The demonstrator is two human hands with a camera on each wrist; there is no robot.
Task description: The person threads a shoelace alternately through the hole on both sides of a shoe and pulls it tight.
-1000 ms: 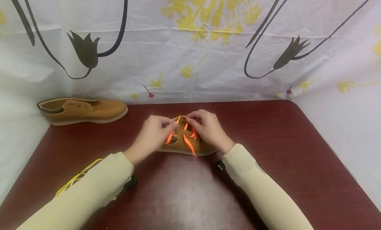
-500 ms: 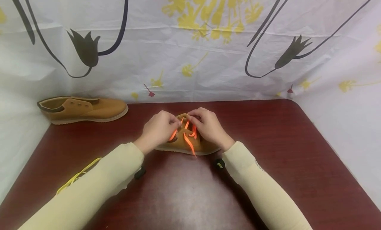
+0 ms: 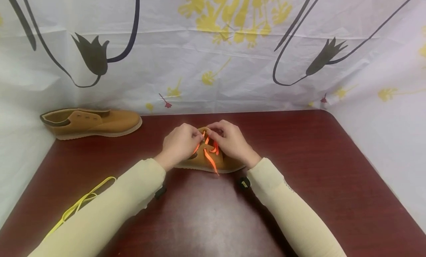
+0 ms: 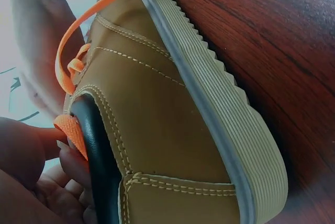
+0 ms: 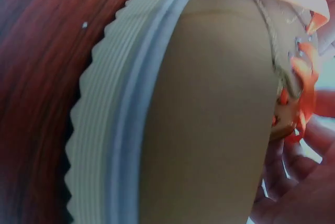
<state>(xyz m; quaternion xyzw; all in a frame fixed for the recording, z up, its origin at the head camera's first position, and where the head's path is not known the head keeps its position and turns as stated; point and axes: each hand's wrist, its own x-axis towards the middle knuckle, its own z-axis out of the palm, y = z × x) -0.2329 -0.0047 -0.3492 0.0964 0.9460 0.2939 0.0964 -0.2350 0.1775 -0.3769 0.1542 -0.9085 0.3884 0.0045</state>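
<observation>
A tan lace-up shoe [image 3: 196,162] stands upright on the table between both hands, toe to the right. Orange shoelace [image 3: 210,159] runs through some of its eyelets, and one end hangs over the near side. My left hand [image 3: 181,142] is over the shoe's opening; in the left wrist view its thumb and finger pinch the orange lace [image 4: 72,134]. My right hand [image 3: 230,141] grips the far eyelet flap of the shoe, its fingertips close to the top eyelet. In the right wrist view the shoe's side [image 5: 209,103] partly hides those fingers [image 5: 293,171].
Another tan shoe [image 3: 100,122], without a lace, stands at the back left by the patterned cloth [image 3: 186,64]. A yellow shoelace [image 3: 80,201] lies on the dark red table [image 3: 299,157], partly under the left sleeve [image 3: 110,198].
My left hand has moved slightly right and up with the orange lace, closer to my right hand. My right hand has stayed almost still on the flap.
</observation>
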